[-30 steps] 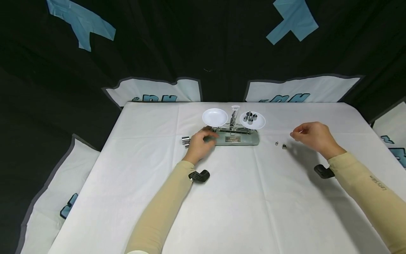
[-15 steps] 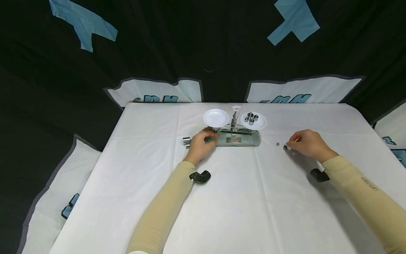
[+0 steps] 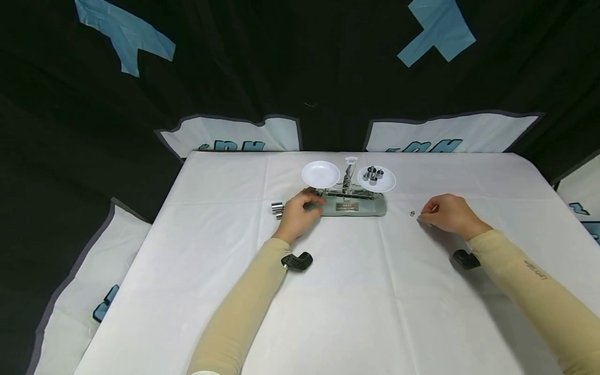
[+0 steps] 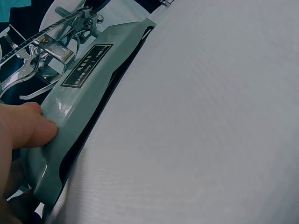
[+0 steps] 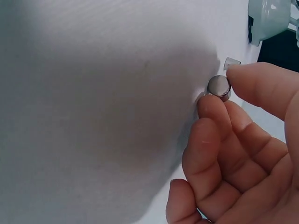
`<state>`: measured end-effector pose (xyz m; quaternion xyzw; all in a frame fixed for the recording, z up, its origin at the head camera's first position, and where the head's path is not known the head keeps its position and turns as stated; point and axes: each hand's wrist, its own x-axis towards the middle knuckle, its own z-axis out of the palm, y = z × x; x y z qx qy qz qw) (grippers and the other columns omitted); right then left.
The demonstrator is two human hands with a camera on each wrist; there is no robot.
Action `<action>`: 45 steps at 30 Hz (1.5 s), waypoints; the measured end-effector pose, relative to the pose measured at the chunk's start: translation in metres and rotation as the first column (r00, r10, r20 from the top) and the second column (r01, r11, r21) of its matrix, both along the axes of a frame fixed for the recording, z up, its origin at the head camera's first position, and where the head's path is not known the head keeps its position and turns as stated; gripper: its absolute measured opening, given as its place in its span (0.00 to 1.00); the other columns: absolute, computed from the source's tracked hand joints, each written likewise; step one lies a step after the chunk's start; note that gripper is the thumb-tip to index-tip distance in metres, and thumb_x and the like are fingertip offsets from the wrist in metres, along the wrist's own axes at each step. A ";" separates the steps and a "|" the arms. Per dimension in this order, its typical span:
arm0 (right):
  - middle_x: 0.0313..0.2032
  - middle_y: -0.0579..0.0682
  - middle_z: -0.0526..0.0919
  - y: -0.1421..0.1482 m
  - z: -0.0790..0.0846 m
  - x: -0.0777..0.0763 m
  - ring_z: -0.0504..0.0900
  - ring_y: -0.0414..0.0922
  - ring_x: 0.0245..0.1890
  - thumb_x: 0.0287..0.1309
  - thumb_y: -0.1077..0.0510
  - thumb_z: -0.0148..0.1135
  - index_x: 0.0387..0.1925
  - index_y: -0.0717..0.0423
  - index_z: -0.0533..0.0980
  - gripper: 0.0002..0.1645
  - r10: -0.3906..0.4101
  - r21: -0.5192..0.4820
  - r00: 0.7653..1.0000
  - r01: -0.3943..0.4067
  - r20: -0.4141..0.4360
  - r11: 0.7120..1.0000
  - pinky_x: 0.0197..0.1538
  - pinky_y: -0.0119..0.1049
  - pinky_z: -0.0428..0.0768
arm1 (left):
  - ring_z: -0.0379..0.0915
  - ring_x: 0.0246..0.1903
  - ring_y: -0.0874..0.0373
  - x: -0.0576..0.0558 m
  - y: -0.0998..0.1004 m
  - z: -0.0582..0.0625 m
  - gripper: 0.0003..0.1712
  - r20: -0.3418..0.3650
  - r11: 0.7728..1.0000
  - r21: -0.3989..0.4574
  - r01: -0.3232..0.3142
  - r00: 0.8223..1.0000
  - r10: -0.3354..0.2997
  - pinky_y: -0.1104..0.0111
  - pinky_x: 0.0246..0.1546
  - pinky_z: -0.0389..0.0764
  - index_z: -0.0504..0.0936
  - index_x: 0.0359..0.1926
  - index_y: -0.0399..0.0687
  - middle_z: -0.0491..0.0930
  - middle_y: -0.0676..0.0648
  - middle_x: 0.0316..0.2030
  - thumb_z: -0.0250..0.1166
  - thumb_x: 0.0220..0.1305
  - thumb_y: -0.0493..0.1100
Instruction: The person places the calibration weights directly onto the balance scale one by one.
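In the head view, the green-based balance [image 3: 363,207] stands near the desk's [image 3: 337,291] far edge, midway between the far corners, with metal weights [image 3: 373,176] on its right-hand pan [image 3: 388,182]. The left hand [image 3: 296,214] holds its left end, cylinders [image 3: 277,207] just beside; a small weight [image 3: 412,213] lies between the balance and the right hand [image 3: 449,212]. In the left wrist view, the thumb presses the base, fingers partly hidden. In the right wrist view, the grip is nearly closed, thumb and fingertips pinching a metal piece [image 5: 218,86].
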<state>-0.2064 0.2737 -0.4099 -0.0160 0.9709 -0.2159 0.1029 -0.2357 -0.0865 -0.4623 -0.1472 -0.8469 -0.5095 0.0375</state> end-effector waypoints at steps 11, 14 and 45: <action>0.32 0.56 0.83 -0.005 0.000 -0.003 0.77 0.45 0.28 0.52 0.56 0.68 0.36 0.65 0.81 0.15 0.002 0.016 1.000 -0.002 0.023 1.000 0.28 0.31 0.75 | 0.65 0.68 0.53 0.001 0.000 0.001 0.09 -0.001 1.000 0.003 -0.005 1.000 0.005 0.63 0.69 0.66 0.86 0.39 0.45 0.77 0.45 0.61 0.65 0.56 0.34; 0.32 0.57 0.84 -0.006 0.001 -0.003 0.77 0.45 0.28 0.51 0.58 0.68 0.36 0.66 0.81 0.15 0.011 0.021 1.000 -0.012 0.022 1.000 0.28 0.31 0.75 | 0.65 0.68 0.53 0.000 0.000 0.001 0.09 0.001 1.000 -0.003 -0.010 1.000 0.010 0.63 0.70 0.66 0.86 0.39 0.45 0.76 0.45 0.62 0.65 0.56 0.34; 0.22 0.49 0.79 -0.010 0.000 -0.006 0.72 0.43 0.23 0.51 0.59 0.63 0.26 0.59 0.79 0.06 0.109 0.080 0.992 -0.104 -0.059 0.991 0.26 0.32 0.69 | 0.65 0.68 0.53 0.000 0.000 0.001 0.09 0.009 1.000 -0.002 -0.013 1.000 0.013 0.62 0.70 0.65 0.86 0.38 0.46 0.74 0.45 0.64 0.66 0.55 0.34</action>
